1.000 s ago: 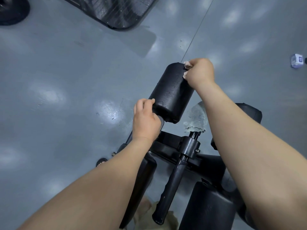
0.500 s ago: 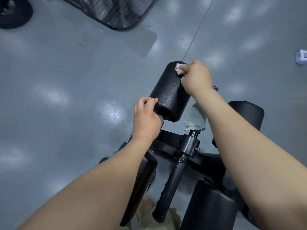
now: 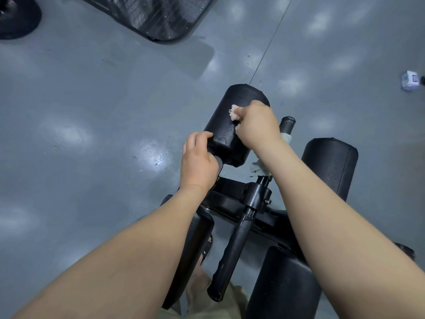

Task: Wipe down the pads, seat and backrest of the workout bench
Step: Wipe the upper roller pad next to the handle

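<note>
A black roller pad (image 3: 232, 111) of the workout bench juts out over the grey floor, its skin beaded with wet drops. My right hand (image 3: 257, 125) grips a small pale wad of cloth (image 3: 234, 112) and presses it on the pad's upper side. My left hand (image 3: 197, 160) grips the pad's near end, fingers curled over its edge. A second roller pad (image 3: 331, 164) lies to the right, a third (image 3: 282, 286) at the lower right and a fourth (image 3: 190, 245) under my left forearm. The seat and backrest are out of view.
The bench's black frame (image 3: 232, 192) and a padded handle bar (image 3: 232, 254) run between the pads. A black machine base (image 3: 156, 14) sits at the top, a dark weight plate (image 3: 16, 17) at the top left, a small white object (image 3: 410, 80) at the right edge.
My right hand has drawn the cloth from the pad's far end back toward me along its top. My left hand has kept its hold on the near end.
</note>
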`<state>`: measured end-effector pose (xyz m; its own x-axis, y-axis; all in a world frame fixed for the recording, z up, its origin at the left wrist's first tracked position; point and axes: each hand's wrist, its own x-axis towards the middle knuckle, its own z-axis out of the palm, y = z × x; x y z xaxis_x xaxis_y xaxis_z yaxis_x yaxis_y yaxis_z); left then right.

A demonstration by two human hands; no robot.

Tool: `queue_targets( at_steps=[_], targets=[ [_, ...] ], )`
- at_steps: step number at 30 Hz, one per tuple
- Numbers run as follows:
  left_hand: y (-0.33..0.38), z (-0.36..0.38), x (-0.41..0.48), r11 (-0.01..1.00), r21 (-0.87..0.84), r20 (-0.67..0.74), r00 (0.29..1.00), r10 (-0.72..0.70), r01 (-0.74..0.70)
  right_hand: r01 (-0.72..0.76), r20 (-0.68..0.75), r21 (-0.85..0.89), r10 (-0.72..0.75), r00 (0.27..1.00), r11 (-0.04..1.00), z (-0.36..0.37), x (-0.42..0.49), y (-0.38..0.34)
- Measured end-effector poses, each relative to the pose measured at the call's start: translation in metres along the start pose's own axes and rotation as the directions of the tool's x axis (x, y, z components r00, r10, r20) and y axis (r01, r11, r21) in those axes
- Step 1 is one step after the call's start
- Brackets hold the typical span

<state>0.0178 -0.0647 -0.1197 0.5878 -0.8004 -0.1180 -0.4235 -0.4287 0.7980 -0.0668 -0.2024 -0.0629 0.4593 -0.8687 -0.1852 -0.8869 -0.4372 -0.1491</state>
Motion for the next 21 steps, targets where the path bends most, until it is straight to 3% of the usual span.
queue_targets(
  at_steps=[21],
  targets=[
    [0.008,-0.005,-0.004,0.996,-0.062,0.014,0.998,-0.057,0.058,0.223,0.035,0.031,-0.224,0.974,0.974,0.014,-0.056,-0.012]
  ],
)
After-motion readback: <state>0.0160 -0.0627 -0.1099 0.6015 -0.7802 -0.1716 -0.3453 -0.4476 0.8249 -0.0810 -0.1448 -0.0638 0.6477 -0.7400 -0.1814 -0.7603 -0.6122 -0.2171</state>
